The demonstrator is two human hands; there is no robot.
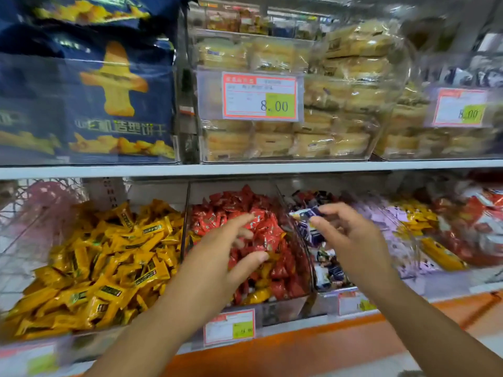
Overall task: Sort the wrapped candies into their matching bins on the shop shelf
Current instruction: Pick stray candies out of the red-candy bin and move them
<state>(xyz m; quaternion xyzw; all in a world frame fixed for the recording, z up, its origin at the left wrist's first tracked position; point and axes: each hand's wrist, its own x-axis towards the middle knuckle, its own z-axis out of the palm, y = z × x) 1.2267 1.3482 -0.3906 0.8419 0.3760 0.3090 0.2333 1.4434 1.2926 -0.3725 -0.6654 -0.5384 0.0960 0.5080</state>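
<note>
On the lower shelf stand clear bins side by side. The left bin holds yellow wrapped candies [109, 257]. The middle bin holds red wrapped candies [261, 213], with a few yellow ones [258, 293] near its front. The bin to its right holds dark blue and white candies [326, 268]. My left hand [231, 248] hovers over the red candies with fingers spread and relaxed, holding nothing. My right hand [348, 235] pinches a blue and white wrapped candy [306, 213] between thumb and fingers, above the wall between the red bin and the blue and white bin.
Further right are bins of yellow bars [441, 254] and red and white packets [479, 227]. Price tags [230, 326] hang on the bin fronts. The upper shelf [245, 168] carries blue biscuit bags [87, 91] and clear boxes of wrapped cakes [285, 142].
</note>
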